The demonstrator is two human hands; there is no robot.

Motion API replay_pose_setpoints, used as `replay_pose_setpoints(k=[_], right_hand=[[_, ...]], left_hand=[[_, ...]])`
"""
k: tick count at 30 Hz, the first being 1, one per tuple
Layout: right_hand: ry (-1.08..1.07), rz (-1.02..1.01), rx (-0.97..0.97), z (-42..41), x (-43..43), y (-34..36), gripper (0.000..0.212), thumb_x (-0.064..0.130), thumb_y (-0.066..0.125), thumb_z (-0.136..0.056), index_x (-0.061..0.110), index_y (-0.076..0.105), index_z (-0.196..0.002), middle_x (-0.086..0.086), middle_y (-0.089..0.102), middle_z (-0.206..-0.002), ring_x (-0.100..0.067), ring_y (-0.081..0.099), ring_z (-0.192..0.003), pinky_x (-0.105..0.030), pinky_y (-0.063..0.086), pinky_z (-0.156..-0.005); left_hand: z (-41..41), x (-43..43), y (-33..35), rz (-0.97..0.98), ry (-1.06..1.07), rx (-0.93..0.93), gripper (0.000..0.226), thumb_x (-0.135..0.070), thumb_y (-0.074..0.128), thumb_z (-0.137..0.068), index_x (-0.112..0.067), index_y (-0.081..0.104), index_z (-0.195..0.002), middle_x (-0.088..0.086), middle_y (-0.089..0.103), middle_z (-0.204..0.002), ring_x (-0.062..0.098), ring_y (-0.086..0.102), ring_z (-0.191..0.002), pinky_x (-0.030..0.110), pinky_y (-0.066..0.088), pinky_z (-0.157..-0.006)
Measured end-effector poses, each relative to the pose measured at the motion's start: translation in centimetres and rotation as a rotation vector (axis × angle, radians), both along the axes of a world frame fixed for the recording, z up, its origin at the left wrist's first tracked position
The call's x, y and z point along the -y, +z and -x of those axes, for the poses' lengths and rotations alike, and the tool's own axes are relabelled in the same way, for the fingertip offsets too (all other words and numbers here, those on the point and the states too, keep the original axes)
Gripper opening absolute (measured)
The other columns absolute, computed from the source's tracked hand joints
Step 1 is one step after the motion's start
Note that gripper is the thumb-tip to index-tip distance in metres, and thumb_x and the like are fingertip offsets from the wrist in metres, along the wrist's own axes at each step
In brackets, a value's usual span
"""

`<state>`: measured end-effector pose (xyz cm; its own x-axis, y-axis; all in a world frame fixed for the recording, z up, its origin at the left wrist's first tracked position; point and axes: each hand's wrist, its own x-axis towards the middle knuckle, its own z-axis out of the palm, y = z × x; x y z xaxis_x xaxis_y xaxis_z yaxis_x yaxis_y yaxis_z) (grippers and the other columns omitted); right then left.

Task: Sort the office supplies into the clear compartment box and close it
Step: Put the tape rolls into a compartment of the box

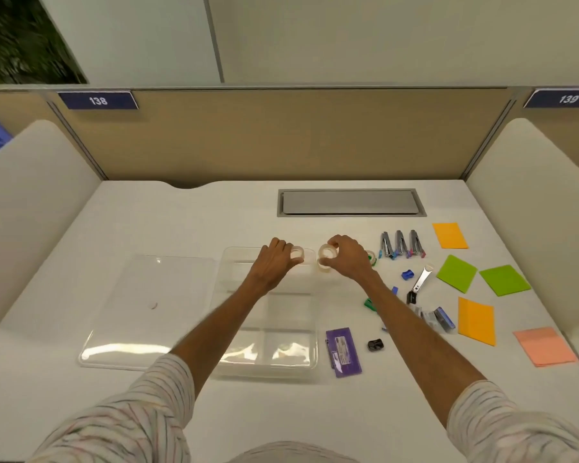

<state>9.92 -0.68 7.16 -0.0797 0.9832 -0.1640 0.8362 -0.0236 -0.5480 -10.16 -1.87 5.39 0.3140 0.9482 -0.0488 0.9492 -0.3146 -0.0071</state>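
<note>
The clear compartment box (310,357) stands open in the middle of the desk, and its clear lid (147,309) lies flat to its left. My left hand (274,264) grips a clear tape roll (297,253) above the box's far right compartment. My right hand (346,259) holds another clear tape roll (326,252) just past the box's far right corner. A further tape roll with a green dispenser (371,257) peeks out behind my right wrist.
Right of the box lie three staplers (401,245), a staple remover (420,284), blue (407,275), green (369,304) and black (375,345) sharpeners, staple boxes (440,317), a purple case (343,351) and orange, green and pink sticky notes (457,273). A grey cable hatch (351,202) sits at the back.
</note>
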Motion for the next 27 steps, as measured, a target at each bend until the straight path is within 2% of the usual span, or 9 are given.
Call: replay_pose_setpoints(k=[6,14,21,27], right_hand=[[0.052,-0.023,-0.014,5.2,-0.5,0.9,0.053,0.033,0.077,-0.079,0.014,0.055,-0.123,-0.004,0.061,-0.124,-0.024,0.057,-0.111,-0.036,0.046,-0.091],[0.127,-0.025,-0.010,11.4,-0.5,0.3,0.057,0.032,0.078,-0.076,0.015,0.054,-0.125,-0.001,0.061,-0.127,-0.023,0.056,-0.115,-0.035,0.045,-0.093],[0.155,-0.033,0.058,15.3,-0.7,-1.1,0.060,0.037,0.078,-0.074,0.017,0.053,-0.125,0.000,0.061,-0.126,-0.024,0.053,-0.119,-0.040,0.040,-0.098],[0.141,-0.057,0.116,17.5,-0.9,-2.5,0.058,0.038,0.077,-0.075,0.018,0.053,-0.124,0.001,0.062,-0.123,-0.023,0.051,-0.117,-0.039,0.037,-0.096]], left_hand=[[6.0,-0.1,0.8,0.044,0.060,0.049,0.048,-0.046,0.040,-0.101,-0.010,0.049,-0.131,0.008,0.054,-0.127,0.025,0.042,-0.124,0.037,0.041,-0.096],[12.1,0.9,0.4,0.021,0.078,-0.006,0.046,-0.046,0.037,-0.102,-0.013,0.048,-0.132,0.004,0.055,-0.129,0.022,0.042,-0.127,0.036,0.042,-0.093],[15.0,1.0,-0.6,0.003,0.077,0.003,0.052,-0.052,0.034,-0.101,-0.012,0.052,-0.130,0.005,0.047,-0.135,0.020,0.038,-0.133,0.036,0.043,-0.095],[15.9,0.5,-1.8,0.003,0.118,0.075,0.053,-0.051,0.039,-0.099,-0.011,0.052,-0.131,0.007,0.042,-0.141,0.022,0.038,-0.133,0.038,0.042,-0.097]])
